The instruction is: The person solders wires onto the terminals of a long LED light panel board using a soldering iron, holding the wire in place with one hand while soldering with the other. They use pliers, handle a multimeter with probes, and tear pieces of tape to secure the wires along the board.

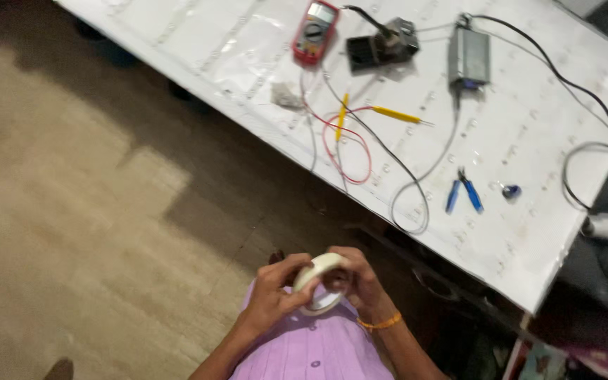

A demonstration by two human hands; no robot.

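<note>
Both hands hold a white tape roll [320,281] close to the chest, over a lilac shirt [311,348]. The left hand [274,292] grips the roll's left rim; the right hand [357,278] closes on its right side, an orange band [380,324] at the wrist. Beyond lies a white table [529,141] bearing a red multimeter [315,31], yellow probes [395,114], red and black wires, blue-handled pliers [463,191] and a grey box [469,56]. The floor [72,211] is tan.
</note>
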